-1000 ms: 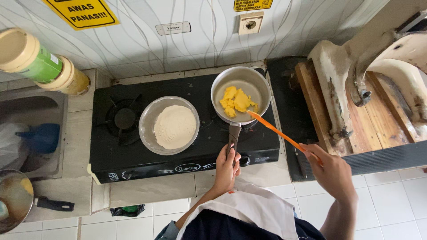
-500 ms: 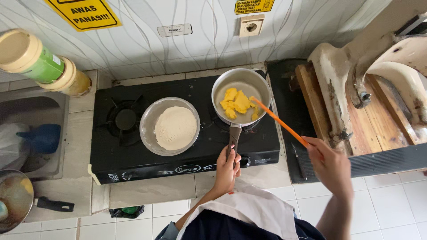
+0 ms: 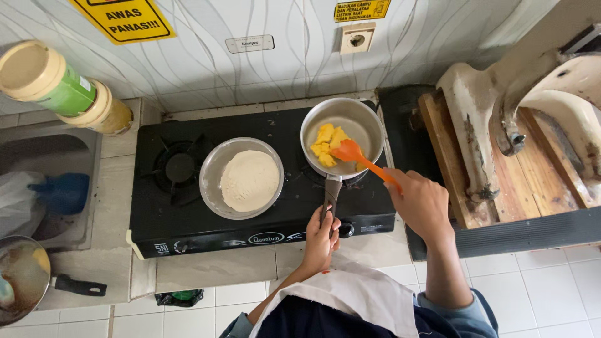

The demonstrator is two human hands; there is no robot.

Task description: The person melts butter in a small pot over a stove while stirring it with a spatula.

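We see one small pan [image 3: 343, 130] of yellow chunks [image 3: 327, 145] on the right burner of the black stove [image 3: 188, 219], one bowl of flour [image 3: 241, 178] just left, our left hand [image 3: 322, 238] gripping the pan handle, and our right hand [image 3: 421, 204] clenched around one orange spatula [image 3: 360, 158] touching the chunks.

Behind your black stove [image 3: 188, 206] rises a wavy-patterned wall [image 3: 250, 69]; white floor tiles [image 3: 551, 288] lie below it, a wooden stand [image 3: 532, 169] to its right.
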